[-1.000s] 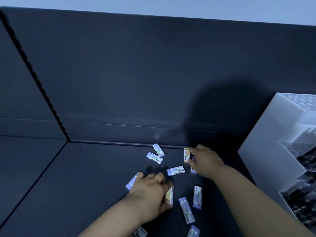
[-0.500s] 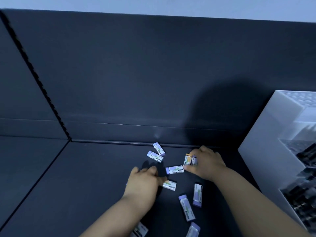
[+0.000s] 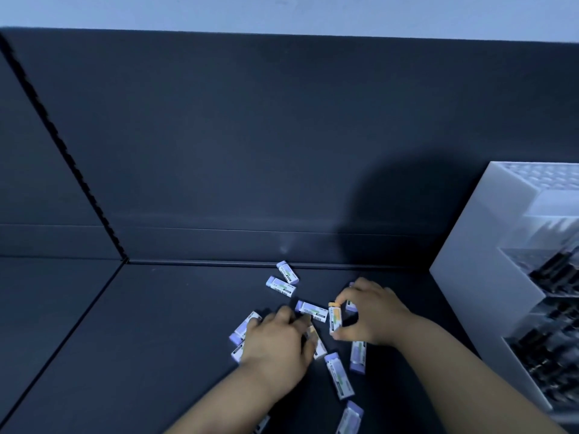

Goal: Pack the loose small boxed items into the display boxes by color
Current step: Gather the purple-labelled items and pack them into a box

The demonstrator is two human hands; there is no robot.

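Our left hand (image 3: 275, 343) lies palm down on the counter (image 3: 156, 339), fingers bent over a pale orange box (image 3: 318, 344) that peeks out just right of the grip; whether that grip has truly closed on it we cannot tell. Two purple-ended boxes (image 3: 246, 326) stick out from under its left edge. Between the two grips a purple box (image 3: 311, 311) lies flat, barcode up, just beside the left fingertips. Our right hand (image 3: 371, 311) pinches an orange-ended box (image 3: 334, 319) by its short ends, forefinger on top and thumb below. More purple boxes (image 3: 338, 375) lie below that grip, nearer to us. Right of it stands a white rack (image 3: 470, 261), its contents dark and blurred.

We judge the step to be picking the orange ones out of the scatter. To do it well we would lift each straight up, clear of its neighbours. We would keep the pinch on the ends so the colour shows, and drag no purple ones along. The boxes are small white-sleeved cartons with one coloured end, green print and a barcode. We see nothing we could safely call a display box
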